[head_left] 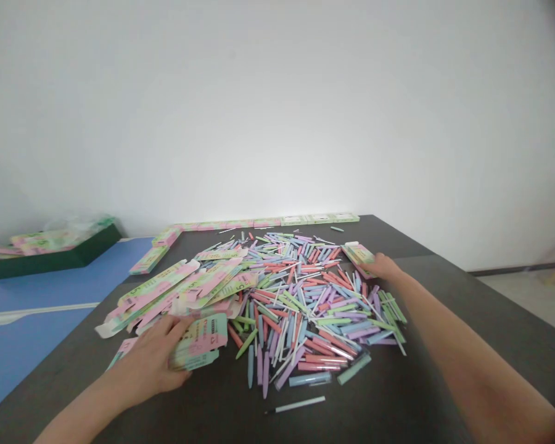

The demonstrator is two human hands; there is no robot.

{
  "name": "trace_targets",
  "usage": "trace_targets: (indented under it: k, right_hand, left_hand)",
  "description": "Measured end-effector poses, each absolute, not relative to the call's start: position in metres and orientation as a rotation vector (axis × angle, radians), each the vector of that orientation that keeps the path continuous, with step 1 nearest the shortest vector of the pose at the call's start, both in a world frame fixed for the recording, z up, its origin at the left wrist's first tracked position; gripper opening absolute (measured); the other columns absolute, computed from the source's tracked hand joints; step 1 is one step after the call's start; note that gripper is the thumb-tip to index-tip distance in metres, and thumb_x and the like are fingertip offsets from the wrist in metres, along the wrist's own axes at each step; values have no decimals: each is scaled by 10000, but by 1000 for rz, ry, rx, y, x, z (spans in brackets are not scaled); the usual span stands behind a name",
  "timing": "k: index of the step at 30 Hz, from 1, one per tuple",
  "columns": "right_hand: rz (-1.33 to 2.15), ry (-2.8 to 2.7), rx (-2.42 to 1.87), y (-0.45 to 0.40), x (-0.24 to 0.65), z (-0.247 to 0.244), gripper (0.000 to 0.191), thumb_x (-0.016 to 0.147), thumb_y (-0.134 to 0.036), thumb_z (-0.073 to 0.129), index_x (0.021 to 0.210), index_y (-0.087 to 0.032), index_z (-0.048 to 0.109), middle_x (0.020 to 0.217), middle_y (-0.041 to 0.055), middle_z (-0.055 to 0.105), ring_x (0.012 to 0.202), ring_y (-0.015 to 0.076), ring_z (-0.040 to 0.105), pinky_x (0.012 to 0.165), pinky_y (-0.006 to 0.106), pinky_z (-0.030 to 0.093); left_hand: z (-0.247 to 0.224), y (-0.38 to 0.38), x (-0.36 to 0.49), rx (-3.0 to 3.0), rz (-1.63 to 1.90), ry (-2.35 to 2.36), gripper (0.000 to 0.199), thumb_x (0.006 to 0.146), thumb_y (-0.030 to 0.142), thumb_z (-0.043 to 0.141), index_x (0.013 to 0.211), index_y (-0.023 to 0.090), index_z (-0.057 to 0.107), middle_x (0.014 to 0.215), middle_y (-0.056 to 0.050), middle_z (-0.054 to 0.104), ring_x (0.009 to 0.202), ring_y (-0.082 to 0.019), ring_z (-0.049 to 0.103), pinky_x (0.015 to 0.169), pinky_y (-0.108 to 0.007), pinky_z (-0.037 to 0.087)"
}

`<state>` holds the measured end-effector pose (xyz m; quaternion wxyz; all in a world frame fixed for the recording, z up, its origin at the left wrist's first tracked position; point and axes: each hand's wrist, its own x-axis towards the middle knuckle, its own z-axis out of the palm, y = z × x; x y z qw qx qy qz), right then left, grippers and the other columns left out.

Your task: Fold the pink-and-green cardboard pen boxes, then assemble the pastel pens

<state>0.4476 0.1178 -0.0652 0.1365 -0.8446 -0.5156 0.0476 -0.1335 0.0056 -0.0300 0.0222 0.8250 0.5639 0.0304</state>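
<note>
A heap of pastel pens [300, 302] is spread across the middle of a dark table [388, 407], with pink, blue, lilac, green and white barrels crossing in all directions. Clock positions are referenced from the heap, with 12 o'clock at the far table edge.

The left hand [148, 361] is positioned at 7 o'clock, palm down, and is clenched around a bundle of flattened printed cartons [198, 342]. The pink and green panels of the bundle project past the fingers toward the heap. The right hand [379, 266] is extended to 2 o'clock, and its fingertips [372, 259] are in contact with a small stack of printed cartons [358, 255]. Whether this stack is gripped or merely touched cannot be determined from the head view.

A layer of flattened cartons [180, 293] lies at 9 o'clock and overlaps the edge of the heap. A single white-barrelled pen [296, 404] lies apart at 6 o'clock. A mint pen [354, 369] and a blue pen [309, 379] are located at the 5 o'clock margin. A row of cartons [277, 222] is aligned along the far table edge at 12 o'clock, and two further cartons [148, 259] lie at 10 o'clock. Beyond the table at 9 o'clock, a dark green tray [50, 262] holding cartons and clear plastic film is placed on a blue surface [28, 333].
</note>
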Motion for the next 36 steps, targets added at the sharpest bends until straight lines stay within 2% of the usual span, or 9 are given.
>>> trace_targets:
  k: [6,12,18,22,24,26,29,32,36]
  right_hand:
    - [215,-1508,-2439,110,445,-61,347,927,-326,587,1229,-156,563,1227,100,590,1036,228,617,859,433,534]
    - [230,-1521,-2366,98,444,-60,347,928,-327,585,1230,-157,562,1228,99,590,1036,228,617,859,434,535]
    - [243,-1507,-2281,88,443,-63,347,929,-325,584,1233,-159,560,1231,98,589,1037,228,616,860,436,535]
    - [221,-1437,-2223,81,435,-62,351,929,-333,582,1238,-168,559,1250,94,580,1058,232,607,880,450,523]
    - [179,-1374,-2185,77,427,-57,413,913,-349,598,1272,-157,532,1299,122,547,1135,270,566,941,496,477]
    - [124,-1311,-2121,73,416,-49,531,882,-356,616,1323,-97,474,1355,203,485,1246,344,469,1026,545,381]
    - [77,-1286,-1952,68,390,-32,577,881,-346,550,1345,-30,417,1382,279,424,1336,393,334,1090,539,271]
    - [135,-1346,-1720,57,349,-19,458,910,-385,451,1282,-120,488,1320,203,502,1281,327,411,1072,481,320]
    - [371,-1465,-1441,29,284,-20,362,934,-443,407,1164,-221,577,1159,75,631,1045,231,590,926,394,465]
  left_hand:
    - [-29,17,-99,2651,312,1497,663,731,415,618,1350,229,471,1253,-90,525,1124,-277,554,944,-357,470]
    - [-37,28,-35,2654,423,1384,718,747,434,636,1374,147,433,1286,-148,487,1205,-317,484,1033,-445,409]
    - [-47,32,12,2660,557,1284,677,723,396,670,1329,180,463,1216,-126,515,1143,-315,509,966,-465,442]
    - [-51,35,27,2646,601,1261,645,722,397,674,1289,149,490,1214,-139,509,1141,-315,504,985,-471,433]
    - [-53,36,31,2641,626,1249,621,734,412,665,1275,150,507,1184,-135,521,1111,-311,520,976,-471,441]
    - [-54,36,33,2643,659,1230,608,733,415,666,1268,164,522,1162,-126,532,1085,-308,534,957,-470,455]
    - [-55,35,34,2636,706,1221,618,723,414,675,1274,174,530,1152,-119,537,1080,-310,541,946,-471,465]
    - [-53,32,35,2607,752,1249,623,724,408,678,1283,178,527,1141,-116,535,1074,-309,544,954,-477,462]
    - [-50,29,36,2580,821,1243,651,714,360,702,1309,195,495,1156,-115,520,1079,-302,538,957,-477,461]
